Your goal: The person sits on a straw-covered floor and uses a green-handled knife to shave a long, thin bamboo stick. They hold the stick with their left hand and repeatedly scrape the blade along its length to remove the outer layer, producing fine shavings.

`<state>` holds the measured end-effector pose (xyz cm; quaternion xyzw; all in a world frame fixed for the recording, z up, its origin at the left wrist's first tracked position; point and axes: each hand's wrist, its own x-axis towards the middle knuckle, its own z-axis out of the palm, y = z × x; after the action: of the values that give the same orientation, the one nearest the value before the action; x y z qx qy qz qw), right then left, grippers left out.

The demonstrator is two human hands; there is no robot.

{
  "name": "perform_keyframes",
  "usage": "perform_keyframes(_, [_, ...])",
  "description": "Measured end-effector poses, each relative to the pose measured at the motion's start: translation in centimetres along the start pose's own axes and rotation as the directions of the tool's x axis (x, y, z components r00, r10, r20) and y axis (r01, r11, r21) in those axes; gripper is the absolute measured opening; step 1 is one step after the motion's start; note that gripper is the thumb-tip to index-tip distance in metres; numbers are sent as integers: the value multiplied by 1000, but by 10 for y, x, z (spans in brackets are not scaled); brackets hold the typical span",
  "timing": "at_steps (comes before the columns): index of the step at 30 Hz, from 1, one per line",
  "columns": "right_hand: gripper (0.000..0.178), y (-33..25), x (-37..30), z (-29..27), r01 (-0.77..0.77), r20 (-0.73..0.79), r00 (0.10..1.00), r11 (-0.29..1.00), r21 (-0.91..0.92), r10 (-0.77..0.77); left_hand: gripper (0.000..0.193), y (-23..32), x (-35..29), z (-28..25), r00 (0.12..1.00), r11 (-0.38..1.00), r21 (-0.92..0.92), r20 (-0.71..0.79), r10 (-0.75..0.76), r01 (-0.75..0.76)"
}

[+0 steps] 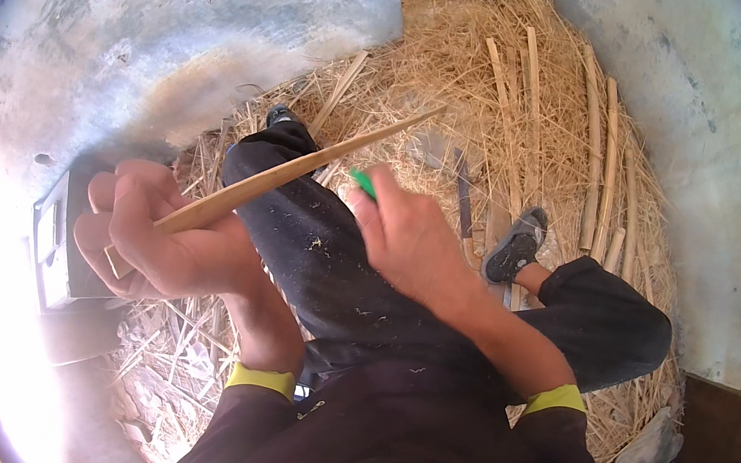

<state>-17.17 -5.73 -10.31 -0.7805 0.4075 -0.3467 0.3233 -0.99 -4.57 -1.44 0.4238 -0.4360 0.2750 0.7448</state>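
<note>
My left hand is closed around the wide end of a long bamboo strip. The strip slants up and to the right over my bent leg, and its far end narrows to a point. Beside the strip, a little to its right, my right hand is closed on a small tool with a green handle. Only a short green piece sticks out of that fist; the tool's kind and any blade are hidden. A gap shows between this hand and the strip.
Straw-like shavings cover the floor. Several bamboo poles lie at the right, and a dark flat strip lies near my shoe. Pale walls close in on both sides. A grey stone is at lower right.
</note>
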Motion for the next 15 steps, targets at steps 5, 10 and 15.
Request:
perform_keyframes(5, [23,7,-4,3,-122,23,991,972,-203,129,30,26,3,20,938,927,-221,-98,-331,304])
perform_keyframes(10, [21,0,-6,3,-93,24,995,981,-168,99,34,24,-5,5,944,812,-487,109,-310,323])
perform_keyframes(15, [22,36,1,-4,-140,24,988,953,-268,151,31,19,-5,-1,951,759,-576,235,-200,302])
